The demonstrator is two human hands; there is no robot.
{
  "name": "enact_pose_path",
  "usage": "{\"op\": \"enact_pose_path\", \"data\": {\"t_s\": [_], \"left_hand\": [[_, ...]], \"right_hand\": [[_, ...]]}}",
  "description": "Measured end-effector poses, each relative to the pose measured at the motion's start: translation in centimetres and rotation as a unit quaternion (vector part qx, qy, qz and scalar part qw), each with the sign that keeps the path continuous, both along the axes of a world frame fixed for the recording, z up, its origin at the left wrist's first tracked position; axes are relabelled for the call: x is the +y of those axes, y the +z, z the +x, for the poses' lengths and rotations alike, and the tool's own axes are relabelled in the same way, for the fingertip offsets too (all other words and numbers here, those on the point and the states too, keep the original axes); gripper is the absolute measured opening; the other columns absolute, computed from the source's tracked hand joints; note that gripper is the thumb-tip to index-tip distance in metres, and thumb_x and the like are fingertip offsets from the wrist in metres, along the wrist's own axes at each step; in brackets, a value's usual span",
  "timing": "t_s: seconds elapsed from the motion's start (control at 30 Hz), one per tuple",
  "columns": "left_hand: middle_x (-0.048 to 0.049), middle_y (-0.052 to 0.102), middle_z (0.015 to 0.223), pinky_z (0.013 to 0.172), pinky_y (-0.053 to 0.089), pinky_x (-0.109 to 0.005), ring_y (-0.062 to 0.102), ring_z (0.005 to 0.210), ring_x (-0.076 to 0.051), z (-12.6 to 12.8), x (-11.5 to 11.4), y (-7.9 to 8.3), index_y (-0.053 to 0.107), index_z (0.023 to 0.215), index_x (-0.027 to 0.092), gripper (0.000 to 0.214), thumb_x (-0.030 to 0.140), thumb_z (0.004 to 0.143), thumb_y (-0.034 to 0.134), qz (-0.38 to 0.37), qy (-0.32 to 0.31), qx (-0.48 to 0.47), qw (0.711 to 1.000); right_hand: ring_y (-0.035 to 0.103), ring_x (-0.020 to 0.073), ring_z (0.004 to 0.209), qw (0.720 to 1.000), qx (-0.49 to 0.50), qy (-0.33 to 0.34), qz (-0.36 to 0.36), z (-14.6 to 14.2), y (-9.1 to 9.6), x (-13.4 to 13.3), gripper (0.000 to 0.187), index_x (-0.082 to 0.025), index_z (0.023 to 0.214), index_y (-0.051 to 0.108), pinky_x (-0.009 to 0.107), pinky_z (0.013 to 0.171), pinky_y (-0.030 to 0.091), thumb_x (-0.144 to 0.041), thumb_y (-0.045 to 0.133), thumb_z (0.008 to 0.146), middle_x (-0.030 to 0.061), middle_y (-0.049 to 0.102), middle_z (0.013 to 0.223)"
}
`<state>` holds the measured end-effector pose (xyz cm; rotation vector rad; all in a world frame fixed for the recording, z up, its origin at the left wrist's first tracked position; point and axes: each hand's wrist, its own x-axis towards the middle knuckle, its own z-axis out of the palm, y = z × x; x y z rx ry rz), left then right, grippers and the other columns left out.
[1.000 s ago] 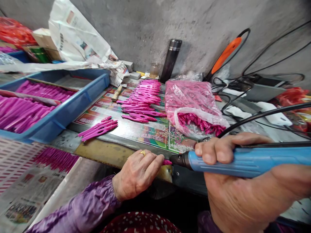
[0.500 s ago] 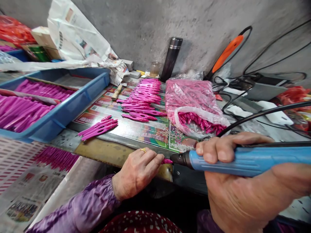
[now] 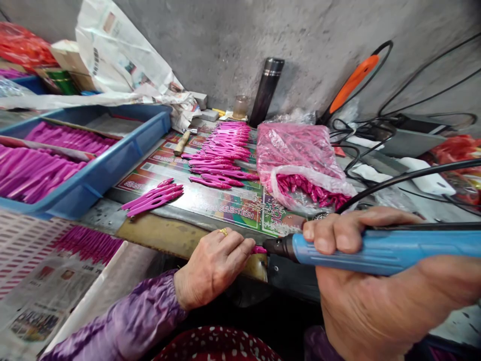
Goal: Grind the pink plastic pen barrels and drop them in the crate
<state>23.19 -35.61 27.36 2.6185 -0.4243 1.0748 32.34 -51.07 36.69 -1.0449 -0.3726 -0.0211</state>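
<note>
Almost nothing differs from a second ago: same grips, same contact point, only the view has shifted a touch. Left hand (image 3: 215,268) pinches a magenta plastic piece (image 3: 258,249) between thumb and fingers, at the bench edge; right hand (image 3: 379,306) is wrapped round a blue electric screwdriver (image 3: 383,254). Hands are apart, the driver's black nose bridging the gap, right up against the piece's end. Of the held piece, only a short, glossy, bright end shows; the rest is under the fingers.

Beyond the left hand, to its left: a small fan of loose slotted pieces (image 3: 156,195), slim, tapered, same magenta. Straight beyond it, a longer overlapping row of pieces (image 3: 221,155). Between that row and the right hand, scattered tiny metal bits (image 3: 270,205), too small to identify; just past them, an open clear bag (image 3: 293,145) of pink parts. Far left, a blue tray (image 3: 107,173) of more magenta pieces.
</note>
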Motion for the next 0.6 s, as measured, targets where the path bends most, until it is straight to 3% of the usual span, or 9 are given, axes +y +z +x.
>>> {"op": "enact_pose_path", "data": {"t_s": [0.4,0.6], "left_hand": [[-0.0022,0.066,0.083,0.063,0.044,-0.031,0.056,0.070,-0.016,0.16,0.08,-0.35,0.061,0.109,0.013,0.012,0.017,0.108,0.050,0.005,0.003,0.006,1.000],[-0.0029,0.067,0.084,0.063,0.045,-0.030,0.057,0.070,-0.015,-0.15,0.38,-0.36,0.061,0.112,0.012,0.016,0.015,0.108,0.046,0.019,0.003,0.009,1.000]], "right_hand": [[0.047,0.0139,0.054,1.000,0.015,-0.006,0.010,-0.29,-0.21,-0.09,0.052,-0.025,0.081,0.061,0.032,0.061,0.049,-0.075,0.073,0.076,-0.0079,0.050,0.060],[0.048,0.0135,0.055,1.000,-0.018,-0.015,0.013,-0.23,-0.29,-0.23,0.047,-0.025,0.081,0.062,0.033,0.066,0.051,-0.071,0.058,0.091,-0.0071,0.050,0.061]]}}
